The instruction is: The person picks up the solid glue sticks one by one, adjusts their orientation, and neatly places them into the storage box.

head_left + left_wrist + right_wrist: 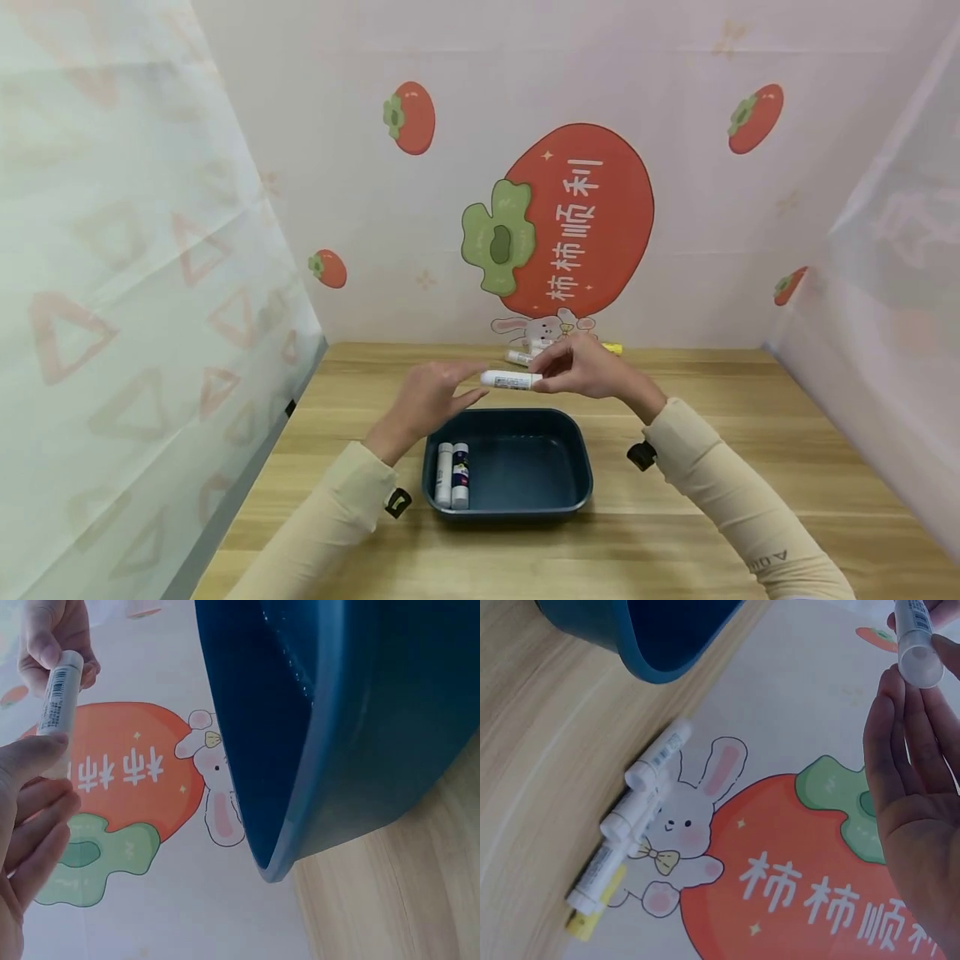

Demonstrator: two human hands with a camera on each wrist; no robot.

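head view: pinching a white tube (512, 381) just beyond the tray (510, 514) with the right hand (588, 368), with the left hand (427, 402) spread around its other end. left wrist view: impossible to confirm left-hand touch; best checked before releasing. right wrist view: worth steadying level.

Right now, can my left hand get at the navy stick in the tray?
Probably yes: your left hand is close, the tray has no lid, and nothing lies on the navy stick.
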